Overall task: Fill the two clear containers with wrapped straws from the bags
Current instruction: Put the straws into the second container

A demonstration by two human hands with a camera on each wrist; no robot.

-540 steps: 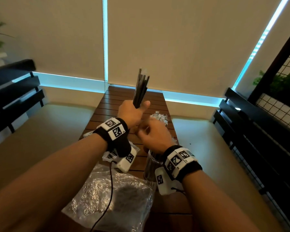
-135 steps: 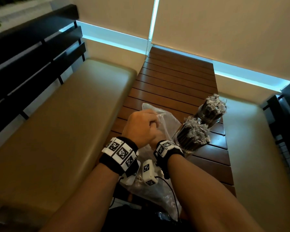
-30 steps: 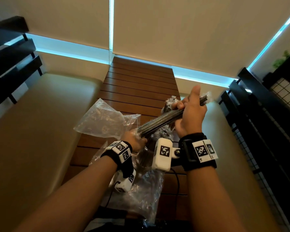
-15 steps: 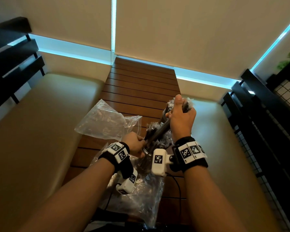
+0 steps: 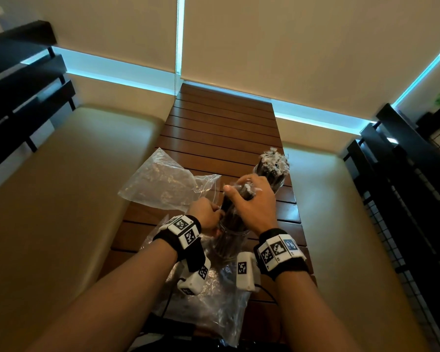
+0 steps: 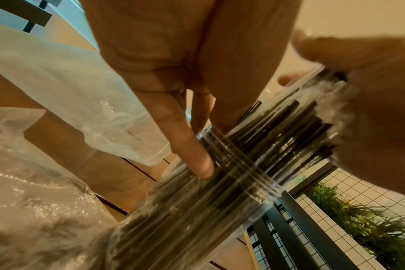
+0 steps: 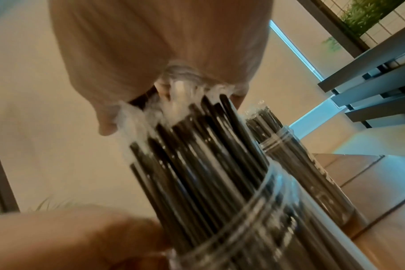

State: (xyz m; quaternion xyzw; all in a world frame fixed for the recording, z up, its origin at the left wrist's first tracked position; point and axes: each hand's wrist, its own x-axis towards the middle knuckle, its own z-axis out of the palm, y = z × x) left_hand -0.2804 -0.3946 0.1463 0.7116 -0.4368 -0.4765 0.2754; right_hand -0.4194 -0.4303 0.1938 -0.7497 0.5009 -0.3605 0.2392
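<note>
Two clear containers stand on the slatted wooden table (image 5: 224,128). The far container (image 5: 272,174) (image 7: 301,164) is packed with black wrapped straws. The near container (image 5: 229,240) (image 6: 231,182) (image 7: 243,219) also holds a thick bundle of wrapped straws (image 5: 236,207) (image 6: 289,131) (image 7: 197,155), standing nearly upright. My left hand (image 5: 206,217) (image 6: 197,160) holds this container at its rim. My right hand (image 5: 252,199) (image 7: 150,54) sits on top of the bundle, fingers curled over the straw tops.
A crumpled clear bag (image 5: 163,184) lies on the table left of the containers. A second bag (image 5: 208,301) lies under my wrists at the near edge. Padded benches (image 5: 61,199) flank the table, with dark slatted backs (image 5: 404,186) behind them.
My right hand swung the straw bundle from a slant to nearly upright and lowered it into the near container. My left hand stayed at the container's rim.
</note>
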